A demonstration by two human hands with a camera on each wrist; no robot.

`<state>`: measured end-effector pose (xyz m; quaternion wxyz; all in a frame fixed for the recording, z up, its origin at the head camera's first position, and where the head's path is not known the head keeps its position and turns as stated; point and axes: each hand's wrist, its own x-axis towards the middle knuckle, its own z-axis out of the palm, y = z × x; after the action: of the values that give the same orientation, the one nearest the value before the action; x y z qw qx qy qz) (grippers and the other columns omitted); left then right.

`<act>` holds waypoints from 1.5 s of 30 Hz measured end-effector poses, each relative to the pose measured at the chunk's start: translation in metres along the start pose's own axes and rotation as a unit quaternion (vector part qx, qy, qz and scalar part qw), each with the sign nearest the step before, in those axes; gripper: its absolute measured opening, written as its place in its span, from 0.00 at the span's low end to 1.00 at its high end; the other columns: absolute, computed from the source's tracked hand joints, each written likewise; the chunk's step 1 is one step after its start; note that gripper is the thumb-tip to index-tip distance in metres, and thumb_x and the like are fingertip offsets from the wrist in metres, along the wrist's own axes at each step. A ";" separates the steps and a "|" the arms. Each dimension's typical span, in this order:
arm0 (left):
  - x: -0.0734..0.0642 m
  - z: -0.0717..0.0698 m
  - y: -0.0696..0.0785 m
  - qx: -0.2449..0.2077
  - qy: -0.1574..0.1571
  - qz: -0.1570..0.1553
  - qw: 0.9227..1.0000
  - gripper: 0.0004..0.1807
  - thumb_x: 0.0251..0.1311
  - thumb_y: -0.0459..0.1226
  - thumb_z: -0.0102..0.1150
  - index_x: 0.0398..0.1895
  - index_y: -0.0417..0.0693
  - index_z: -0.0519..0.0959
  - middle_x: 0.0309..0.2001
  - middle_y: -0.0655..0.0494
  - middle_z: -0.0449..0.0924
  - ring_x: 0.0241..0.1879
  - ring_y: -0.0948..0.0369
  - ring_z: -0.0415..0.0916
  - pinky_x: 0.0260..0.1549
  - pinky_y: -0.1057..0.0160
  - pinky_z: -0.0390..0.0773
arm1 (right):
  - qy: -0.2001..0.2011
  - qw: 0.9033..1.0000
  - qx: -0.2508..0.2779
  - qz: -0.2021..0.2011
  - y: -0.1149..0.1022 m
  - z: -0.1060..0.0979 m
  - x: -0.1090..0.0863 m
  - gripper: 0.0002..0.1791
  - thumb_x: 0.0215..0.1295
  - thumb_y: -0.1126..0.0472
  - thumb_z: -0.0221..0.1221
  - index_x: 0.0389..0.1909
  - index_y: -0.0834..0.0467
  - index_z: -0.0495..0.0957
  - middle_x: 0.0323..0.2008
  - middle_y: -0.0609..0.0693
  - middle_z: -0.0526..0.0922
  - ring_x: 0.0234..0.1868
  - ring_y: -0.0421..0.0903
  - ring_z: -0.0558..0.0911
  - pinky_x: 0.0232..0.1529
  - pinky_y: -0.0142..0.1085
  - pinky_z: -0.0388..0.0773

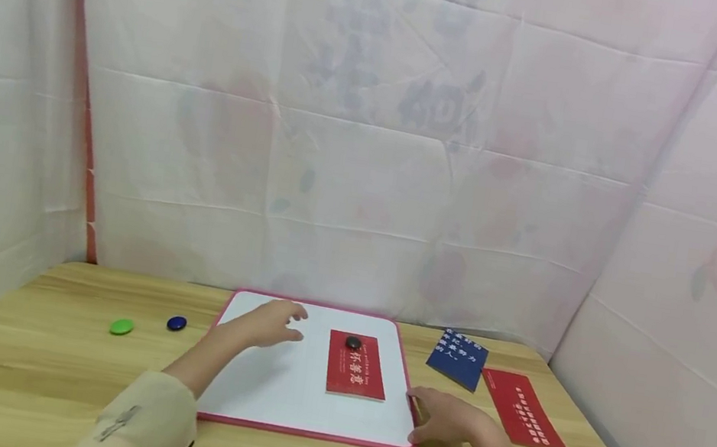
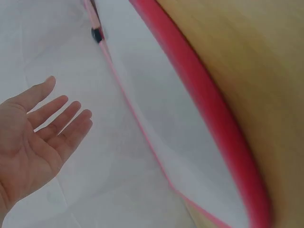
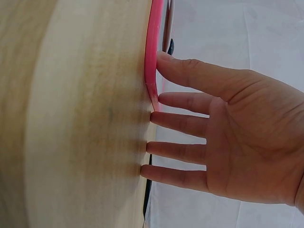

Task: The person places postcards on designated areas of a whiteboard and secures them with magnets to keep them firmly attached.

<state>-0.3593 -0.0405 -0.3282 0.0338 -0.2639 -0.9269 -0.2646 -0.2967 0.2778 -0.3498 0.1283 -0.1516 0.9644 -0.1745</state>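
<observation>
Right of a green magnet point(image 1: 122, 327) and a blue magnet point(image 1: 176, 323), the left hand point(image 1: 274, 323) hangs, fingers loosely spread, over a whiteboard point(image 1: 278, 389) lying flat, probably light, stiff and slick, best gripped by its pink rim point(image 1: 306, 433). The right hand point(image 1: 448, 416), fingers spread, sets its thumb near that rim's right side. Beneath is a wood-grain table point(image 1: 32, 360); behind, white printed sheeting point(image 1: 365, 178).

Head view: lighting is bright and diffuse; soft shadows fall on the whiteboard point(image 1: 293, 399) and tabletop point(image 1: 31, 368). Wrist views: exposure is dimmer. Left wrist: the near pink rim point(image 2: 213, 114) is blurred. Right wrist: near tabletop grain is soft.
</observation>
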 end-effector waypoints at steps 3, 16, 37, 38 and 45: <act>-0.021 -0.010 -0.014 -0.014 0.017 -0.004 1.000 0.16 0.55 0.32 0.60 0.47 0.34 0.75 0.45 0.43 0.76 0.46 0.45 0.73 0.45 0.51 0.73 | -0.002 1.000 0.000 -0.003 0.002 0.000 -0.001 0.35 0.48 0.59 0.69 0.58 0.65 0.69 0.55 0.60 0.71 0.58 0.60 0.67 0.57 0.57 0.60; -0.064 -0.036 -0.053 -0.083 0.017 -0.057 0.995 0.21 0.57 0.32 0.58 0.53 0.31 0.71 0.53 0.36 0.70 0.54 0.39 0.65 0.49 0.44 0.69 | -0.008 1.000 0.014 0.006 0.007 0.000 -0.008 0.35 0.48 0.60 0.68 0.58 0.65 0.68 0.56 0.62 0.70 0.59 0.62 0.64 0.57 0.58 0.58; -0.085 -0.037 -0.056 0.007 -0.120 -0.209 0.970 0.33 0.45 0.34 0.70 0.58 0.40 0.70 0.56 0.36 0.66 0.57 0.40 0.60 0.51 0.38 0.61 | -0.018 1.000 -0.020 0.014 -0.002 -0.013 -0.002 0.32 0.50 0.58 0.66 0.58 0.61 0.70 0.54 0.59 0.72 0.53 0.58 0.69 0.52 0.61 0.63; -0.085 -0.037 -0.056 0.004 -0.120 -0.214 0.969 0.34 0.44 0.34 0.70 0.58 0.40 0.70 0.56 0.36 0.66 0.57 0.40 0.60 0.51 0.37 0.61 | -0.014 0.999 -0.023 0.017 -0.003 -0.015 -0.002 0.31 0.50 0.58 0.66 0.57 0.61 0.70 0.53 0.59 0.72 0.51 0.57 0.70 0.50 0.60 0.65; -0.087 -0.040 -0.060 -0.006 -0.119 -0.233 0.965 0.34 0.44 0.35 0.70 0.59 0.41 0.70 0.55 0.36 0.67 0.56 0.41 0.61 0.49 0.37 0.62 | 0.056 0.997 -0.038 0.022 0.007 -0.033 0.011 0.23 0.56 0.57 0.63 0.50 0.65 0.73 0.47 0.61 0.76 0.49 0.61 0.73 0.45 0.56 0.72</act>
<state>-0.3180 -0.1449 -0.3392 -0.1410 -0.0703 -0.9586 -0.2370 -0.3185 0.2900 -0.3241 0.0724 -0.1248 0.9792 -0.1427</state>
